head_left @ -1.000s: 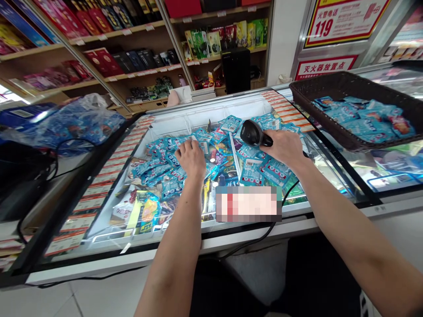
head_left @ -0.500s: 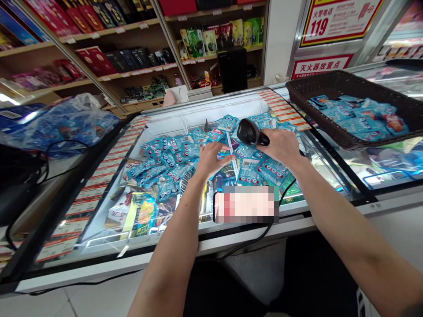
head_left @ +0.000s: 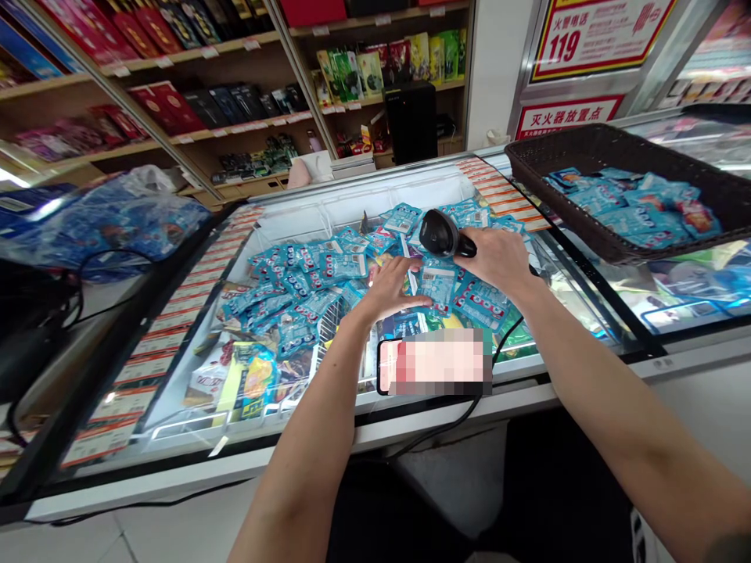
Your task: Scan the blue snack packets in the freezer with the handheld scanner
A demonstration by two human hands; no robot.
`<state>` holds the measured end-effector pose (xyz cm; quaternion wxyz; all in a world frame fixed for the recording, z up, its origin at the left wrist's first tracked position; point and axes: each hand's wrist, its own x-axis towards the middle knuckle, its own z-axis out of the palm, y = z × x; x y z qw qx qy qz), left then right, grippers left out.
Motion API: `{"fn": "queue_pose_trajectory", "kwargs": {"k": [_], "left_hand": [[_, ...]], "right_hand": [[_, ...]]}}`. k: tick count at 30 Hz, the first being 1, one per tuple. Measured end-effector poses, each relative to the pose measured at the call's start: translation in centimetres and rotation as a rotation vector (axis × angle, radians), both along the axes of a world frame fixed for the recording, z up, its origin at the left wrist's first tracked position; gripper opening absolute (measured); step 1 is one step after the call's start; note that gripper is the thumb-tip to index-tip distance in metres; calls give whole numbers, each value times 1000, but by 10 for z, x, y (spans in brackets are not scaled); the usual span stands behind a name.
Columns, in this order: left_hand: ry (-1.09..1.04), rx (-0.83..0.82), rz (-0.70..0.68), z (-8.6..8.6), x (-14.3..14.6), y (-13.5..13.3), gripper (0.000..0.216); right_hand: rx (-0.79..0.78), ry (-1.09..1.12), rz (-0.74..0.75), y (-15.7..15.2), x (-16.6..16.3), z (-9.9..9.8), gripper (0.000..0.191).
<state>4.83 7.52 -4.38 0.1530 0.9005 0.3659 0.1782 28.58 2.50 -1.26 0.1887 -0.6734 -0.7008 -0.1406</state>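
My right hand [head_left: 498, 258] is wrapped round the handle of a black barcode scanner [head_left: 440, 233], whose head points down and left over the packets. My left hand [head_left: 390, 291] is open, thumb and fingers apart, at the left edge of a blue snack packet [head_left: 439, 283] with its barcode facing up. The thumb tip overlaps that packet; whether it presses on it I cannot tell. Another blue packet [head_left: 482, 303] lies beneath my right hand. Many more blue packets [head_left: 293, 266] are heaped to the left on the glass top of the chest freezer [head_left: 176, 428].
A phone [head_left: 387, 367] with a blurred screen lies at the front edge, the scanner's black cable [head_left: 437, 432] running past it. At the right stands a dark woven basket [head_left: 622, 145] holding blue packets. A plastic-wrapped blue bundle [head_left: 117, 227] sits at the left; stocked shelves [head_left: 235, 125] rise behind.
My left hand has moved right, its thumb now over the edge of the barcode packet, which has shifted slightly up and left. The scanner stays almost in place.
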Motion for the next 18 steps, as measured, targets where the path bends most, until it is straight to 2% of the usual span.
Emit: {"fn": "queue_pose_trajectory", "kwargs": {"k": [7,10,14,18], "left_hand": [[-373,-123,44,-15,-9,16,69],[-519,-139,131,-23,-14,27,70],[-720,-95,325,-23,-20,37,63],[-885,24,413,-14,-25,38,46]], "right_hand": [[9,11,-14,0,0,0,35],[12,9,-20,-1,0,0,36],[23,22,-16,-1,-1,0,36],[12,31,21,-1,-2,-1,36]]}}
